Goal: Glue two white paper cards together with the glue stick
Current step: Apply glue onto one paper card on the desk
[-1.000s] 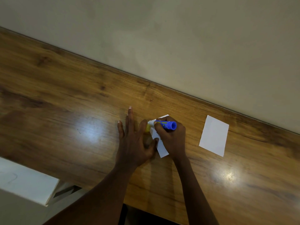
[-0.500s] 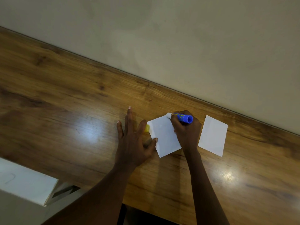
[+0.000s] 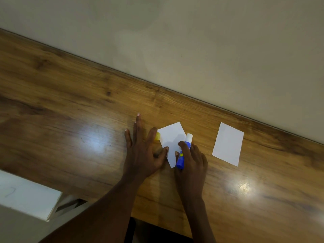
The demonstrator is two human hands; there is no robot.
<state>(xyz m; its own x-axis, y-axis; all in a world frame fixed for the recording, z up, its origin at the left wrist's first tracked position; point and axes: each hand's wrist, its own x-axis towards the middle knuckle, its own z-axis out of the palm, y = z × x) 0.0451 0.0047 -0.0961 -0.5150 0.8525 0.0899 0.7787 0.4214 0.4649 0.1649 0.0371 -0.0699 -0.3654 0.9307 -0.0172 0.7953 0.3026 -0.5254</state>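
A white paper card [image 3: 171,137] lies tilted on the wooden table [image 3: 70,120]. My left hand [image 3: 142,149] rests flat beside it, fingers spread, with the thumb tip pinning the card's left edge. My right hand [image 3: 192,160] grips the blue glue stick [image 3: 183,153], whose white glue tip points away from me over the card's right edge. The yellow cap [image 3: 157,136] of the glue stick sits by my left index finger. A second white card [image 3: 228,144] lies flat to the right, apart from both hands.
A beige wall [image 3: 192,41] runs along the table's far edge. A white box-like object [image 3: 26,195] stands off the table's near left edge. Bright light reflections show on the tabletop.
My right hand has drawn the glue stick from the card's far corner down toward its near right edge and turned it lengthwise. The left hand has stayed put.
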